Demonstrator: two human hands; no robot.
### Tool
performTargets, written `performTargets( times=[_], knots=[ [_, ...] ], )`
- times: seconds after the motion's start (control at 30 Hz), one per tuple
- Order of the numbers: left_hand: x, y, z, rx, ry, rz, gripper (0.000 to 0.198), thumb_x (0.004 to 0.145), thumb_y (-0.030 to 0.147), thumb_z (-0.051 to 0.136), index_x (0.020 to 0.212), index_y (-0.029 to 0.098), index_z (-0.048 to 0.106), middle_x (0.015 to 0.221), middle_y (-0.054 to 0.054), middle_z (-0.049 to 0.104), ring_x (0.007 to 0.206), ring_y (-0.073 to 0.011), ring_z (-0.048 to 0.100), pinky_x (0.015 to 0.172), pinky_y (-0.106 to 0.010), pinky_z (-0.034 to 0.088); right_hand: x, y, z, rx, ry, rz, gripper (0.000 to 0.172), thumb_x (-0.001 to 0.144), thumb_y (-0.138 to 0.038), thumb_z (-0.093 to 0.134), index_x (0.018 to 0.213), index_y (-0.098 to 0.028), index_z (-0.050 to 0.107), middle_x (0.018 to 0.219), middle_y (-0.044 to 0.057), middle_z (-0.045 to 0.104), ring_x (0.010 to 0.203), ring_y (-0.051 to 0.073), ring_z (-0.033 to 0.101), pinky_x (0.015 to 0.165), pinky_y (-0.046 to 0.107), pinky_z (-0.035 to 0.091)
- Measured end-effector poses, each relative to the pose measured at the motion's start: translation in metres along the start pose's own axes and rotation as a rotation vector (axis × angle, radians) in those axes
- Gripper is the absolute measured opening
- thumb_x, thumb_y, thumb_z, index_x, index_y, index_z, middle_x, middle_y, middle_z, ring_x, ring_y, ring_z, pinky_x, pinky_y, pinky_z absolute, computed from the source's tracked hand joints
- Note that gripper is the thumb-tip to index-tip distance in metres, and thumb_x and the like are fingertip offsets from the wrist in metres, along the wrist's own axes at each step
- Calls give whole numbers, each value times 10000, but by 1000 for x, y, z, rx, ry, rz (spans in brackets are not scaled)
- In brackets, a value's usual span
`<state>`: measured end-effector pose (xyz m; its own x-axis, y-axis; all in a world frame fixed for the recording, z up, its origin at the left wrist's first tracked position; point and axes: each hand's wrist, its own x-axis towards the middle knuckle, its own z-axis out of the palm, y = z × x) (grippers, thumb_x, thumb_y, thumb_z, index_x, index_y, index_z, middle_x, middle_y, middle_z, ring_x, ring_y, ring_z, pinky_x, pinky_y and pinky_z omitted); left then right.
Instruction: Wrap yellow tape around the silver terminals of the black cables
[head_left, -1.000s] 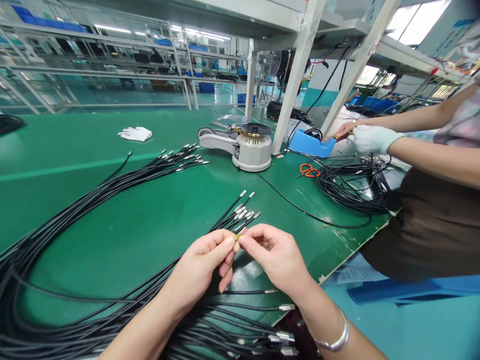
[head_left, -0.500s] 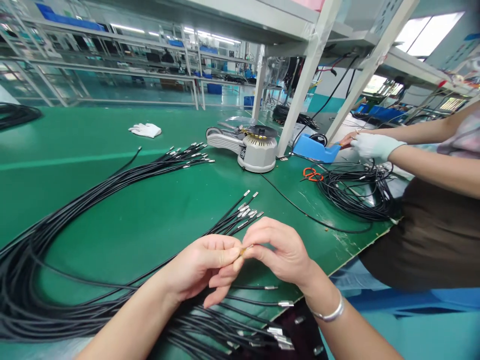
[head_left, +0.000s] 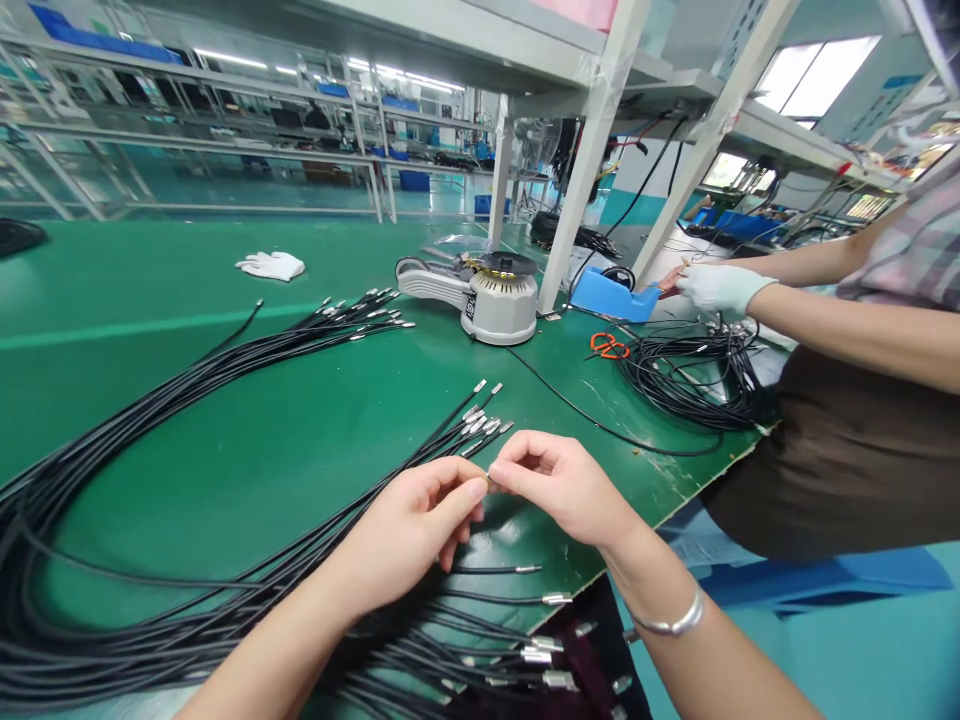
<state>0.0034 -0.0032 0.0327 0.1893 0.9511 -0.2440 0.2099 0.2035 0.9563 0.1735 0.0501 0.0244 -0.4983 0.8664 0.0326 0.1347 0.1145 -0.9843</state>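
Observation:
My left hand (head_left: 416,525) and my right hand (head_left: 566,490) meet at the fingertips above the green table. Thumb and forefinger of each are pinched on a small amber piece (head_left: 489,478), mostly hidden by the fingers, so I cannot tell its exact kind. Beneath and beside my left hand run black cables (head_left: 187,380) in a large loop. Metal connectors (head_left: 476,420) tip the cable ends just beyond my hands. More connector ends (head_left: 551,650) lie below my right hand, near the table edge.
A grey round tape dispenser (head_left: 499,310) stands ahead, with a white glove (head_left: 271,265) to its left. Orange-handled scissors (head_left: 609,346), a blue tape holder (head_left: 611,296) and coiled cables (head_left: 686,380) lie at right. A co-worker's gloved hand (head_left: 720,288) works there. Shelf posts (head_left: 581,180) rise behind.
My fingers have shifted on the small amber piece, and less of it shows. The left fingers have curled in behind the thumb. The whole view has swung slightly to the right.

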Motion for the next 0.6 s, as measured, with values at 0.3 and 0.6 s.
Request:
performTargets(
  times=[0.3, 0.6],
  knots=[
    [1, 2, 11, 135, 55, 138, 252, 807, 338, 531, 623, 169, 564, 571, 42, 501, 547, -95, 463, 545, -216, 387, -7, -8, -16, -79, -171, 56, 149, 769, -311, 635, 715, -174, 657, 651, -18, 612, 597, 111, 509, 572, 230, 398],
    [-13, 5, -28, 490, 41, -73, 356, 836, 492, 475, 1026, 254, 660, 1035, -6, 681, 949, -195, 607, 879, -300, 444, -3, 14, -14, -57, -58, 101, 178, 764, -317, 629, 717, -145, 640, 671, 6, 608, 629, 124, 525, 610, 258, 414]
  ],
)
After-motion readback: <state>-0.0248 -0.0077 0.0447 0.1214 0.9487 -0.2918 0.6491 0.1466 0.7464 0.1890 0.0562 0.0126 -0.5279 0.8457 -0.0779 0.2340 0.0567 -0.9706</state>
